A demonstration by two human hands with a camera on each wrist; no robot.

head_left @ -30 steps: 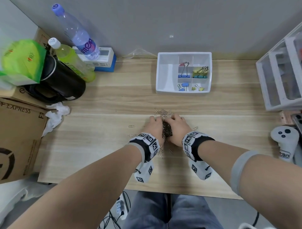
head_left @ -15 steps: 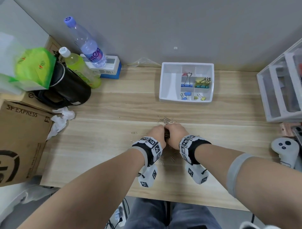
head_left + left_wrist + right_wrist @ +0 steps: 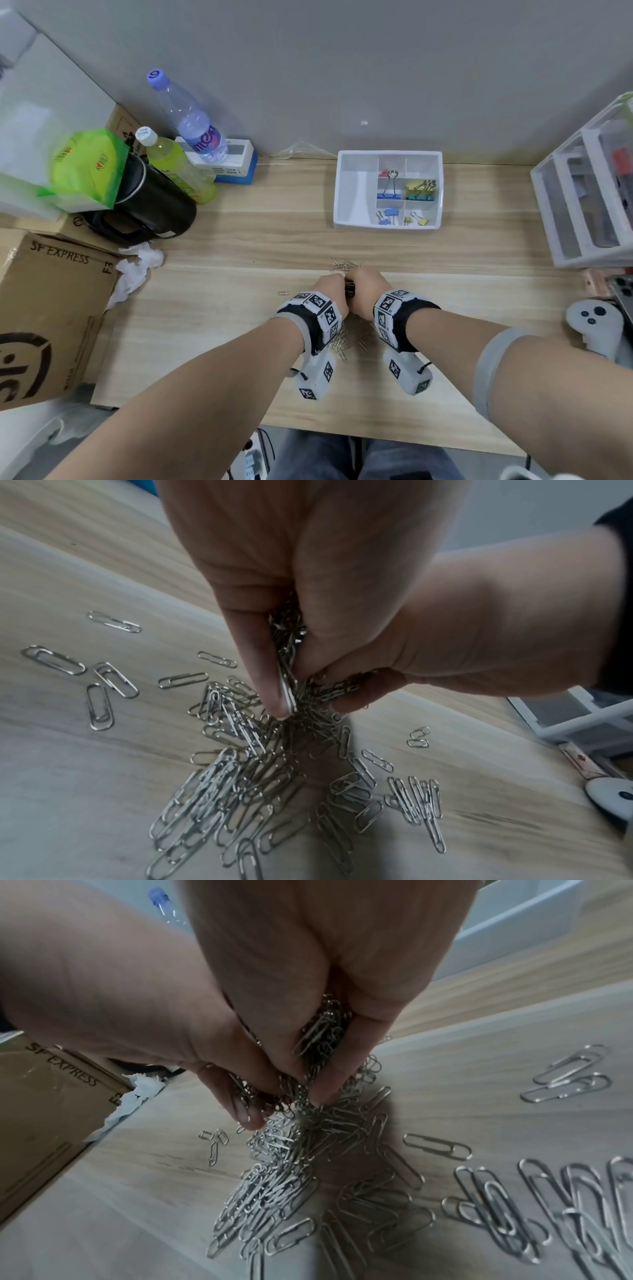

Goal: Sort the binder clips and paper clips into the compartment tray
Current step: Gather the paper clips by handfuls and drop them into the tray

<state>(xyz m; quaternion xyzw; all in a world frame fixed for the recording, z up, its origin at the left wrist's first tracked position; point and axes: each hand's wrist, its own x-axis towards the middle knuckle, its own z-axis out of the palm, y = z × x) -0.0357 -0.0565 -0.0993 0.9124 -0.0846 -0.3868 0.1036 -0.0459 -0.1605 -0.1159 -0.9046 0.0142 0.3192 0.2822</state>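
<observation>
Grey wall and a pale wooden table (image 3: 219, 308) fill the head view. At the back stands the white tray (image 3: 352, 192), with binder clips (image 3: 388, 190) already in its smaller right-hand compartments; the large left compartment looks bare. Nearer, the left hand (image 3: 330, 286) and right hand (image 3: 364, 286) are pressed together over a heap of paper clips (image 3: 344, 265), and one stray clip (image 3: 283, 293) lies off to the left. So the binder clips seem sorted, while the paper clips are all yet to go in. A cardboard box (image 3: 44, 308), bottles (image 3: 186, 116) and a black kettle (image 3: 150, 205) crowd the left side.

From the left wrist, what the head view hides becomes plain: the left hand's grip is a tight pinch, fingers (image 3: 263, 669) and thumb closed on a bundle of clips, the right hand cupped against it from the right. Many clips lie loose on the table below.

From the right wrist, the right hand's fingers (image 3: 329, 1080) curl round a bundle too, with the left hand's fingertips beside them. More clips are spread out to the right, unseen from overhead.
</observation>
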